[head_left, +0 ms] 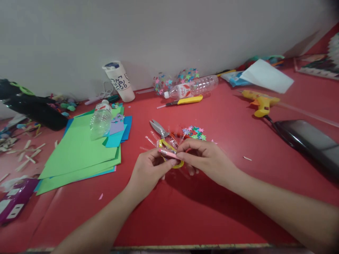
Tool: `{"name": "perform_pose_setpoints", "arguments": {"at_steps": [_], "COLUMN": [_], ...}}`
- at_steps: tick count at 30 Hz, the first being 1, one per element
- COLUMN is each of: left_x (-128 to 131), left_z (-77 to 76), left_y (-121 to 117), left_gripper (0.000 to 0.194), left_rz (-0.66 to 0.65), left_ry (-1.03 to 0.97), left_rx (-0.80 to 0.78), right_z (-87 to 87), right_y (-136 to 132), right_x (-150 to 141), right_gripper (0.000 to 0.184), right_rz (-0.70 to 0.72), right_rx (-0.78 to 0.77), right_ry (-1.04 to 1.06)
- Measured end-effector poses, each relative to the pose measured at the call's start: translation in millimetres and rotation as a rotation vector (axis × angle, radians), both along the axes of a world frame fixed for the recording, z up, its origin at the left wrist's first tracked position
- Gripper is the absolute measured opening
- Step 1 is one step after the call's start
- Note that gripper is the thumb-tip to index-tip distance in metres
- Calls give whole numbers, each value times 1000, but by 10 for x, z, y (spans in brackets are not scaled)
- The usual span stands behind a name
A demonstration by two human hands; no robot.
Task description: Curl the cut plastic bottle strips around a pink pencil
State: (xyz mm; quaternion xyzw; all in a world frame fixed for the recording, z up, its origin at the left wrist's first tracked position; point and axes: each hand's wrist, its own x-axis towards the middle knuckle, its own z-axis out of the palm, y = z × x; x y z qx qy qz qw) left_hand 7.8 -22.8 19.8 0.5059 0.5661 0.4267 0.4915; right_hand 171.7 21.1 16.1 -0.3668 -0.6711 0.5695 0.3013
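Between my two hands is a slim pink pencil [168,153], its pale band and pink tip pointing left; the other end is hidden by my right fingers. My left hand [150,165] is closed, pinching it between thumb and fingers. From the right, my right hand [203,157] grips it with thumb and forefinger. Just behind and beneath lie scissors [160,128] with yellow handles, partly covered by my hands. Clear plastic strips [150,141] surround them. A pile of coloured foam stars [195,132] sits beyond my right hand.
Green sheets [79,144] with a cut clear bottle [101,120] lie left. A yellow cutter [189,100] and lying bottle [197,87] are behind, beside a white tumbler [119,82]. A yellow glue gun [261,101] and black case [308,141] stand right; a black bottle [31,104] leans far left.
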Motion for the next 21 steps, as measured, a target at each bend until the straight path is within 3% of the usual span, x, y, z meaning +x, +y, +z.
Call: {"name": "perform_pose_setpoints", "arguments": {"at_steps": [4,7,10,16,21], "left_x": [9,20,28,27,40], "left_z": [1,2,8,21,30], "left_y": [-1,0,2,8,4], "left_gripper": [13,13,14,11,8], "left_rz": [10,32,42,41,44], "left_ry": [-21,-18,-28,-32,-26], "left_rx": [1,-9,-21,-23,-20], "right_z": [4,7,8,13,23], "right_y": [-18,-23,-23,-26,-37], "right_x": [6,4,-2,-19,-25], "right_gripper": [11,10,9,11,11], "right_rz": [-46,-59,-59,-58,-54], "right_rx": [288,406,396,220,190], "right_ry": [-85,-119,-111,-54,-34]}}
